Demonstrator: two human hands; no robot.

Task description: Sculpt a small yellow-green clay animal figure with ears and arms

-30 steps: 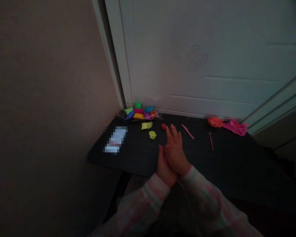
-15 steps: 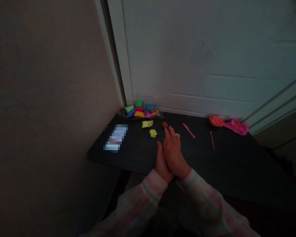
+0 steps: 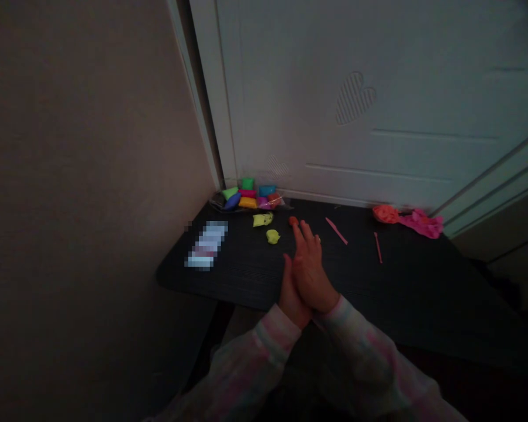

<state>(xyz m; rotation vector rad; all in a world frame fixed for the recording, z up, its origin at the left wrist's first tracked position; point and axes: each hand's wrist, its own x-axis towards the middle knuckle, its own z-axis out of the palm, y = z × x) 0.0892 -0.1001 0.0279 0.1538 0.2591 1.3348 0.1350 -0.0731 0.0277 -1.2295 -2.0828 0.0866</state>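
Dim room, with a brown wall (image 3: pixel 92 176) to the left and a pale door (image 3: pixel 286 94) behind, marked with striped hearts (image 3: pixel 355 99). Beneath, a dark table (image 3: pixel 413 293), back edge near the door, left corner rounded. Along the back edge, toward the left corner, a clear bag (image 3: pixel 284 205) full of small packets (image 3: pixel 247 202): green, light green, blue, crimson, yellow-orange, teal, purple, orange-red and, at the left end, something black. Just in front of the bag, a yellow wrapper (image 3: pixel 263 220) with dark marks, contents too small to make out; nearer the front edge, a yellow lump (image 3: pixel 273 237). Toward the left edge, a pale oblong (image 3: pixel 206 245), blurred into squares. At the back right corner, a crumpled orange bundle (image 3: pixel 386 214) touching a pink one (image 3: pixel 423 224). Between there and the middle, a pink knife (image 3: pixel 337 231) and a thin pink stick (image 3: pixel 378 248), well apart. Near the front edge, palms together, right hand (image 3: pixel 313 278) over left hand (image 3: pixel 293 298). Right fingers straight, unclenched, pointing at an orange lump (image 3: pixel 293 221) just by the tips; beside them, a yellow bit (image 3: pixel 317 239), held or not, impossible to say. Left thumb raised, other left fingers hidden, so cannot tell whether clenched or grasping.
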